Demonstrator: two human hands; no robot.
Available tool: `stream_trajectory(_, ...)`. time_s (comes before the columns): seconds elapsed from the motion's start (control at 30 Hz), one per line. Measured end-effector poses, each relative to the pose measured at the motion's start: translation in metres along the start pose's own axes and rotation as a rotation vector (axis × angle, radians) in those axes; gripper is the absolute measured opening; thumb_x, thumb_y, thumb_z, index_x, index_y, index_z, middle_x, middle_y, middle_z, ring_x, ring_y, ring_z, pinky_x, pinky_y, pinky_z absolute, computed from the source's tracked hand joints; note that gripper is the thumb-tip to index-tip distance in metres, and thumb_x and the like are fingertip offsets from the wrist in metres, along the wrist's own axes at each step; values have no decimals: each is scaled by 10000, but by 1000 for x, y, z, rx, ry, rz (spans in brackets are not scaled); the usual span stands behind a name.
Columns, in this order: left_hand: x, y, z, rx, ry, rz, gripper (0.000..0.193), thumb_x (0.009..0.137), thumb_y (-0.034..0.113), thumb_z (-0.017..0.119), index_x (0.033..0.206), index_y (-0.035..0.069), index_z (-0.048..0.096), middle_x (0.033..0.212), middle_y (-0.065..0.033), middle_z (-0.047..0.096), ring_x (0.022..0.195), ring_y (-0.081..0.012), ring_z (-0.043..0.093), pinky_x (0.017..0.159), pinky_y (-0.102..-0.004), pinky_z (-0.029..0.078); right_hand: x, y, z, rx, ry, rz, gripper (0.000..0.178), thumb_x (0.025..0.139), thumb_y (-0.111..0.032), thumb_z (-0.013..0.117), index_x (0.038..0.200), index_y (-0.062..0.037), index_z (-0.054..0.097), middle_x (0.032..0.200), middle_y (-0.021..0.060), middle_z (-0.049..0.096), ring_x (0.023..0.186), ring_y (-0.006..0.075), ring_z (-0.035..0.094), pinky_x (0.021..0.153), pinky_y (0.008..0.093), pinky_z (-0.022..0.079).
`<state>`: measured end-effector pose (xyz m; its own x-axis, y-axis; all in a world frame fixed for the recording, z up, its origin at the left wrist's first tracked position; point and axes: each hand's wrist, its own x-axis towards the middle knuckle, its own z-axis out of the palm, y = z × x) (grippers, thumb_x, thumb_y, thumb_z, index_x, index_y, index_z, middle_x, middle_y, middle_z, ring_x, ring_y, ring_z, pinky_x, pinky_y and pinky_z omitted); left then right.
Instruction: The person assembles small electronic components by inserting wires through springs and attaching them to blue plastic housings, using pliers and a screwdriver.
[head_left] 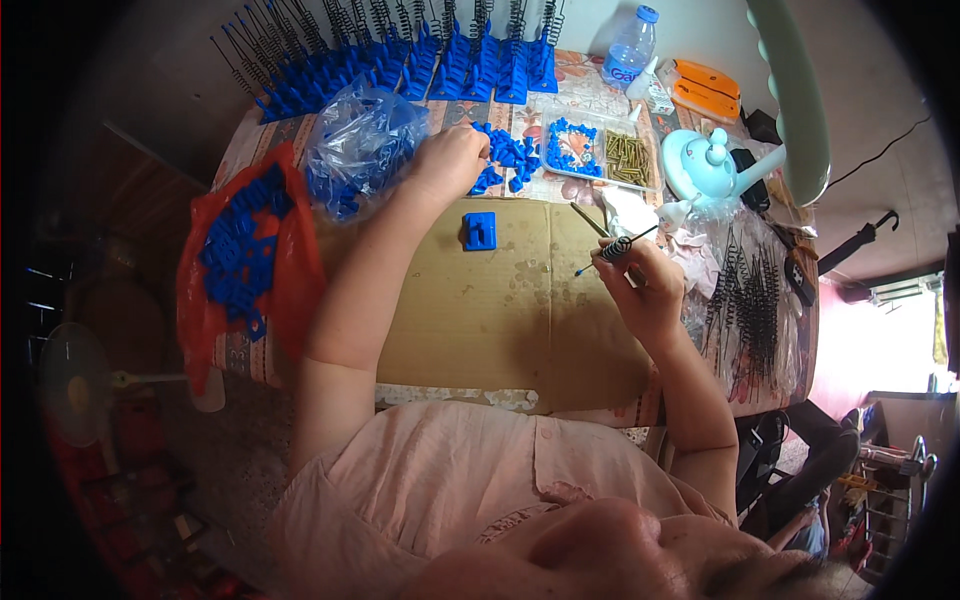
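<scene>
My right hand [648,290] is closed around a black coil spring [614,250], from which a thin dark rod sticks out, with a small blue tip at its lower end. A slim tool like tweezers [588,219] lies by its fingertips; whether it is gripped I cannot tell. My left hand [452,160] reaches to a pile of small blue plastic parts [515,155]. Its fingers are curled, and what they hold, if anything, is hidden. A blue square block with a raised slotted piece [480,231] sits alone on the cardboard sheet [470,320].
Rows of blue bases with upright springs [470,70] stand at the back. Left are a clear bag [355,140] and a red bag [190,270] of blue parts. Further right are a divided tray [603,172], a bottle [632,50], a pale-blue lamp [700,165] and loose springs [745,310].
</scene>
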<state>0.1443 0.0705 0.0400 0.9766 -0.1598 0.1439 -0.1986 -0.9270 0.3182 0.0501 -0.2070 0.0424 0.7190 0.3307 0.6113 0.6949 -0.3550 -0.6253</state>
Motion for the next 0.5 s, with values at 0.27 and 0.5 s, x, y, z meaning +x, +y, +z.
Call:
stream_trajectory(0.27, -7, 24, -37, -653, 23, 69, 124, 823, 77, 708, 903, -6, 662, 828, -40, 674, 773, -76, 616, 701, -233, 496, 15, -6, -1, -30, -82, 64, 185, 761, -40, 756, 891, -23, 625, 714, 60, 609, 591, 148, 583, 556, 282, 482)
stream_trajectory(0.5, -22, 75, -75, -1241, -28, 235, 172, 897, 118, 661, 1044, 29, 676, 874, -18, 680, 792, -74, 625, 732, -212, 512, 23, 0, 3, -2, -78, 53, 182, 786, -88, 753, 905, -15, 636, 732, 68, 623, 590, 148, 596, 556, 286, 493)
